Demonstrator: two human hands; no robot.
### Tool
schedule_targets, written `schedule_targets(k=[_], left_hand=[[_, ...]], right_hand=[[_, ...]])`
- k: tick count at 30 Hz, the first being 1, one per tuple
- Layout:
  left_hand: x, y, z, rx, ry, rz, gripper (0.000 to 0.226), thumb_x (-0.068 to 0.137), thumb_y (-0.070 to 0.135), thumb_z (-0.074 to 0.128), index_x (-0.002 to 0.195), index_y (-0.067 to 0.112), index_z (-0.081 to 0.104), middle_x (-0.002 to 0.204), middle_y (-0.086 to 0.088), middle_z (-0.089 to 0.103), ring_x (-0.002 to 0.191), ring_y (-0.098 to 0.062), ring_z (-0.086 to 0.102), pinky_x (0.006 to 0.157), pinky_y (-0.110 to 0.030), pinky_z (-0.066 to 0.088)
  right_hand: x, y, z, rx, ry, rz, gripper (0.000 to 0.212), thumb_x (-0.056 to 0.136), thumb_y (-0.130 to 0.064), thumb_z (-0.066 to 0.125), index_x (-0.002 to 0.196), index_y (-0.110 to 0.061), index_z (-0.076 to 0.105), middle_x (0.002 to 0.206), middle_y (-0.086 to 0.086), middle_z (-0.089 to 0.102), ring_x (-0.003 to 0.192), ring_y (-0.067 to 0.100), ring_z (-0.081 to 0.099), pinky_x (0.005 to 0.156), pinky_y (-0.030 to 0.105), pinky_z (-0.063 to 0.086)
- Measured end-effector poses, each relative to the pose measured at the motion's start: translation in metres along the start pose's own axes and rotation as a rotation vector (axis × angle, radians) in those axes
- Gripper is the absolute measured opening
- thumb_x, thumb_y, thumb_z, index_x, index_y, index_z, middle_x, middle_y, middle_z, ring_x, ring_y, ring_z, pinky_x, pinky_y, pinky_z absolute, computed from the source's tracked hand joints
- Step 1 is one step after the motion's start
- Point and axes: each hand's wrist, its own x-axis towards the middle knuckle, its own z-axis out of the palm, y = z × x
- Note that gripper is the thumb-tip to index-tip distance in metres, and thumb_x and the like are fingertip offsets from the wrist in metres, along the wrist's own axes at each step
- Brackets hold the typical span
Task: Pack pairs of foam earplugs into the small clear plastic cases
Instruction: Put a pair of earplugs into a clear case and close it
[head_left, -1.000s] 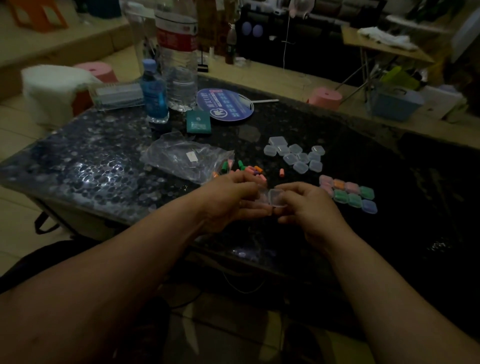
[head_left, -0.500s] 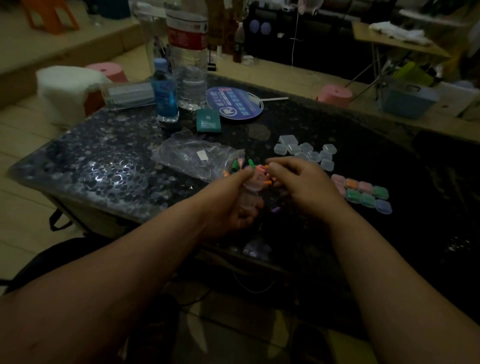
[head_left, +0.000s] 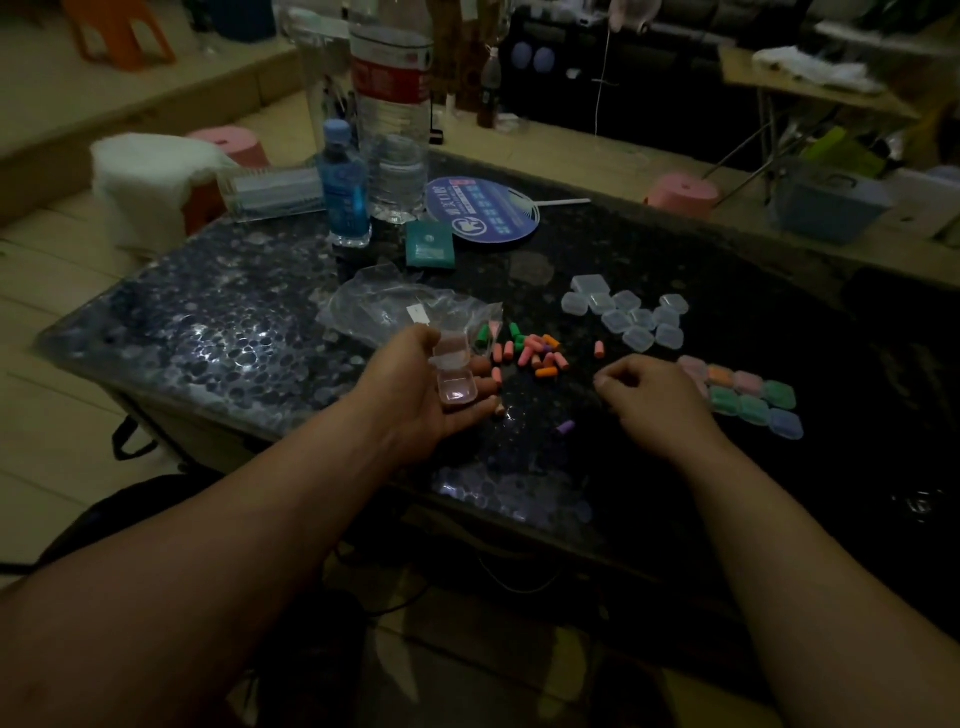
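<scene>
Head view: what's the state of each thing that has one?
open case: lid open, lying on the left palm
left hand: palm up, fingers fairly straight
right hand: curled; contents hidden
clear cases: shut, look empty
coloured cases: shut, filled
loose earplugs: unpacked, on table
blue bottle: capped, upright

The room was dimly lit, with a dark glossy table top patterned with pale pebble shapes (head_left: 208, 332) standing on a pale tiled floor (head_left: 47, 301). Round pink plastic stools (head_left: 683, 193) stood beside the table's far edge. Further back were an orange plastic stool (head_left: 117, 31), a light wooden folding table (head_left: 810, 98) and a blue plastic storage box (head_left: 826, 208).
</scene>
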Motion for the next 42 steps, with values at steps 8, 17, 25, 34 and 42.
schedule_targets(k=[8, 17, 25, 34, 42], left_hand=[[0.008, -0.001, 0.001, 0.016, 0.026, -0.013, 0.046, 0.106, 0.036, 0.036, 0.134, 0.006, 0.057, 0.119, -0.018, 0.071, 0.106, -0.031, 0.071, 0.063, -0.04, 0.063], [0.01, -0.005, -0.001, 0.03, -0.011, -0.033, 0.046, 0.104, 0.034, 0.038, 0.133, 0.005, 0.059, 0.119, -0.019, 0.071, 0.104, -0.03, 0.071, 0.077, -0.044, 0.063], [0.005, -0.008, 0.001, 0.049, -0.035, -0.093, 0.044, 0.108, 0.035, 0.035, 0.127, 0.003, 0.058, 0.125, -0.023, 0.067, 0.111, -0.035, 0.068, 0.083, -0.048, 0.061], [0.01, -0.011, 0.009, 0.022, -0.134, -0.148, 0.045, 0.107, 0.033, 0.037, 0.133, 0.001, 0.056, 0.122, -0.027, 0.067, 0.109, -0.039, 0.069, 0.085, -0.053, 0.061], [0.006, -0.017, 0.018, 0.123, -0.23, -0.164, 0.044, 0.105, 0.039, 0.04, 0.128, 0.009, 0.064, 0.109, -0.017, 0.071, 0.084, -0.025, 0.071, 0.09, -0.044, 0.059]], right_hand=[[0.015, -0.007, 0.024, -0.1, -0.04, -0.047, 0.02, 0.099, -0.024, 0.067, 0.118, -0.028, 0.073, 0.11, -0.007, 0.07, 0.102, 0.014, 0.066, 0.084, 0.031, 0.049], [0.039, -0.015, 0.051, -0.165, 0.126, 0.055, 0.017, 0.103, -0.044, 0.063, 0.103, -0.028, 0.069, 0.101, -0.002, 0.07, 0.09, 0.019, 0.063, 0.072, 0.034, 0.046], [0.044, -0.013, 0.049, -0.11, 0.143, 0.116, 0.02, 0.102, -0.043, 0.066, 0.091, -0.027, 0.07, 0.094, -0.003, 0.072, 0.084, 0.017, 0.064, 0.069, 0.033, 0.046], [-0.014, -0.047, 0.013, 0.206, -0.017, -0.229, 0.007, 0.098, -0.029, 0.076, 0.097, -0.026, 0.071, 0.092, -0.013, 0.071, 0.083, -0.008, 0.068, 0.067, 0.012, 0.052], [-0.046, -0.044, 0.013, -0.099, -0.12, -0.454, 0.006, 0.093, -0.03, 0.078, 0.097, -0.031, 0.073, 0.098, -0.015, 0.061, 0.091, 0.0, 0.058, 0.079, 0.026, 0.05]])
